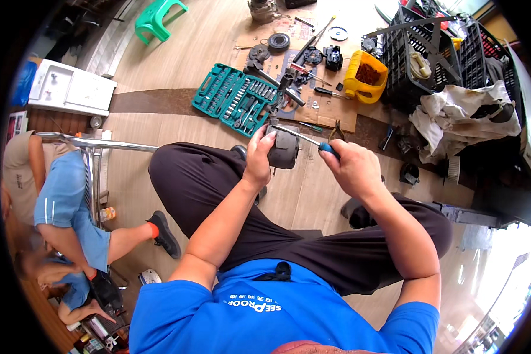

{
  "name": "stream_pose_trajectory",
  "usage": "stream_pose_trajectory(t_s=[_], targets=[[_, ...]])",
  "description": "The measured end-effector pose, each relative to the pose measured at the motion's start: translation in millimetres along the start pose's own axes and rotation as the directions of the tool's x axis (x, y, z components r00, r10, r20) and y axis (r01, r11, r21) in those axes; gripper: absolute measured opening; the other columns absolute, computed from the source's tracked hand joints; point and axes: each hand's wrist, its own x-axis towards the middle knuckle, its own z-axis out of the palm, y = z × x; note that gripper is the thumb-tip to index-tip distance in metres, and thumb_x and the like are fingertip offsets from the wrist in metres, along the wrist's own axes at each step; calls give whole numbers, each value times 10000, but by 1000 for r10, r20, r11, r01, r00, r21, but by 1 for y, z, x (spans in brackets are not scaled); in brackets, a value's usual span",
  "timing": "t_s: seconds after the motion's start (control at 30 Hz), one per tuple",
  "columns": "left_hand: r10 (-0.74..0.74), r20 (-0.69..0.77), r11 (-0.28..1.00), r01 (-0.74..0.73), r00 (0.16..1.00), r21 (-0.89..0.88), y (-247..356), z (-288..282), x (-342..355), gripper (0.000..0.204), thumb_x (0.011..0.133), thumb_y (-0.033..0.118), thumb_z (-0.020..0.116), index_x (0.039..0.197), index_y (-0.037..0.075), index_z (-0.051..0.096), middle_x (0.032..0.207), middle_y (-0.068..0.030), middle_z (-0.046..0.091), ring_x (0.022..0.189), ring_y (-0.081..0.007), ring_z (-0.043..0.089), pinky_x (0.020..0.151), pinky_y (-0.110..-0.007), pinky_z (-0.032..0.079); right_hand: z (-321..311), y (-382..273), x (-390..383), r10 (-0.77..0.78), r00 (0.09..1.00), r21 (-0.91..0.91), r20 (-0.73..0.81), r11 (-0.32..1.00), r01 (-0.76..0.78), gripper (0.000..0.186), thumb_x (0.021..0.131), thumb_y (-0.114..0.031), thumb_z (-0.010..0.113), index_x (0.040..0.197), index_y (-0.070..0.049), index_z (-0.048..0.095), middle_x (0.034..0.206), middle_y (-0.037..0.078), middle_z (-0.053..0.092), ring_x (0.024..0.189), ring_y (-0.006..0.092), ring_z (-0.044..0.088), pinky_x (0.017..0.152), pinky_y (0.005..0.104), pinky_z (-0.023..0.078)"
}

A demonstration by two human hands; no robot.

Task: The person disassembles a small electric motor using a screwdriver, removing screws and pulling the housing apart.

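Observation:
My left hand [258,156] is closed around the left side of a dark grey, drum-shaped metal part [285,150], holding it up in front of my knees. In my right hand [355,168] is a screwdriver with a blue handle [328,148], the fingers wrapped about that handle. Its long shaft points left across the top of the metal part, and the tip lies close to my left fingertips. Whether the tip touches a screw is too small to tell. Just beyond, an open green socket set case [246,79] lies on the floor.
Loose machine parts and tools lie on flattened cardboard [343,117] ahead. Right of them are a cut yellow jug [369,91], black crates [416,76] and a stained cloth [460,112]. A green stool [150,20] stands far left. Another person [65,183] sits at the left.

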Motion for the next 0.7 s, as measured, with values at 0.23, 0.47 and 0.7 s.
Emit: stream_pose_trajectory(t_s=[0.23, 0.47, 0.7], targets=[[-61, -76, 998, 61, 995, 0, -14, -15, 9, 544, 966, 251, 605, 1367, -91, 469, 1123, -88, 647, 971, -116, 624, 874, -274, 513, 26, 11, 10, 23, 1000, 42, -16, 999, -23, 360, 950, -430, 625, 912, -72, 641, 839, 192, 688, 831, 398, 678, 720, 513, 527], [278, -67, 610, -122, 958, 783, -5, -5, 7, 750, 830, 317, 773, 1378, -89, 460, 1265, -206, 588, 1143, -284, 595, 989, -375, 480, -15, 33, 21, -20, 981, 247, 191, 968, -29, 343, 941, -380, 678, 983, -41, 704, 836, 227, 674, 810, 418, 659, 719, 468, 517], [443, 56, 187, -154, 895, 970, 12, 13, -7, 840, 737, 325, 835, 1387, -57, 465, 1378, -260, 495, 1292, -411, 483, 1108, -455, 387, -38, 22, 2, -75, 967, 271, 242, 963, 7, 238, 955, -233, 665, 1015, -3, 656, 703, 141, 576, 625, 201, 511, 633, 346, 473]])
